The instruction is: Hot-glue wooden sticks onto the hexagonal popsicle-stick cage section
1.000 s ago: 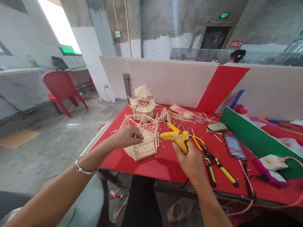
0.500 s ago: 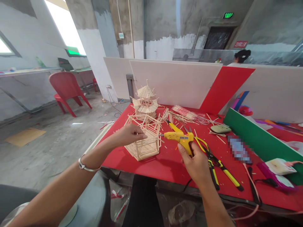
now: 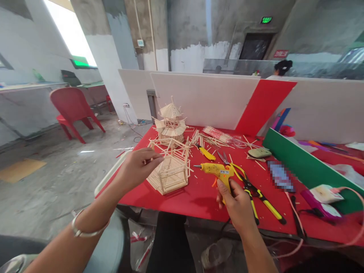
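My right hand (image 3: 234, 201) is wrapped round the handle of a yellow hot glue gun (image 3: 217, 170), whose metal nozzle points left. My left hand (image 3: 138, 168) hovers at the near left of an open hexagonal frame (image 3: 173, 180) built of thin wooden sticks. Its thumb and fingers are pinched; whatever may be between them is too small to make out. The glue gun's tip stands apart from the frame, to its right. Behind the frame rises a small stick pagoda (image 3: 171, 131) with tiered roofs.
Loose sticks (image 3: 196, 136) and a bagged bundle (image 3: 217, 132) lie behind. Right of the frame are a yellow utility knife (image 3: 207, 153), scissors (image 3: 223, 157) and yellow-black shears (image 3: 271, 210). A computer mouse (image 3: 259, 152), green board (image 3: 301, 167) and pink cable (image 3: 295, 244) lie farther right.
My left hand has drawn back from above the frame, to the left. The glue gun has moved away from the frame and slightly down. The whole view has shifted a little.
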A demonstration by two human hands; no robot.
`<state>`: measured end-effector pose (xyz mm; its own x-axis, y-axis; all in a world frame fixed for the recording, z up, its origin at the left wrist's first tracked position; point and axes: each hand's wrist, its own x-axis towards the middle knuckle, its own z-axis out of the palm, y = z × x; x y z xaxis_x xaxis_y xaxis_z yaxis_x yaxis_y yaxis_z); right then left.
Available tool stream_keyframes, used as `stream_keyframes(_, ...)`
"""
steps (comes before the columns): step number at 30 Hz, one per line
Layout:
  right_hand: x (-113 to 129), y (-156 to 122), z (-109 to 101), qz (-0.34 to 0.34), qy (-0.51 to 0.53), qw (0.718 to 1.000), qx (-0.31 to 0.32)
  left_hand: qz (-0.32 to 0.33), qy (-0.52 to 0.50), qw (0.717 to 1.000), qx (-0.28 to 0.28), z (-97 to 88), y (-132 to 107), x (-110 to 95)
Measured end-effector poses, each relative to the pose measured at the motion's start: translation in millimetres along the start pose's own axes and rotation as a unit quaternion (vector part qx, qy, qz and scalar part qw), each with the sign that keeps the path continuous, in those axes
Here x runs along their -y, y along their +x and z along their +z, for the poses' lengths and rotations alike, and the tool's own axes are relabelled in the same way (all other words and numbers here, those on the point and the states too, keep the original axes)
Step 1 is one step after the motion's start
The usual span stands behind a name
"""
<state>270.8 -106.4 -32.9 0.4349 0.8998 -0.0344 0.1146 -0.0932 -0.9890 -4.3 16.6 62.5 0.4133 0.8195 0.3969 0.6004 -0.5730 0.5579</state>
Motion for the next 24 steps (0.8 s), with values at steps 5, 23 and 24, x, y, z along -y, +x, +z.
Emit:
stream_keyframes(5, -34.3, -2.8, -14.3, 0.031, 0.035, 0.998, -0.036, 0.007, -0.017, 0.989, -0.146, 19.6, -62.8, -15.5)
stream_keyframes(23, -106.9, 18.0, -34.2, -0.127, -0.258, 0.957, -0.03, -0.156, -0.209, 0.962, 0.074, 146.0, -128.1, -12.1)
stream_keyframes(24, -111.7, 19.9, -39.0, -0.132, -0.268, 0.954, -0.029, -0.156, -0.207, 0.963, 0.074, 147.3, -129.6, -13.7)
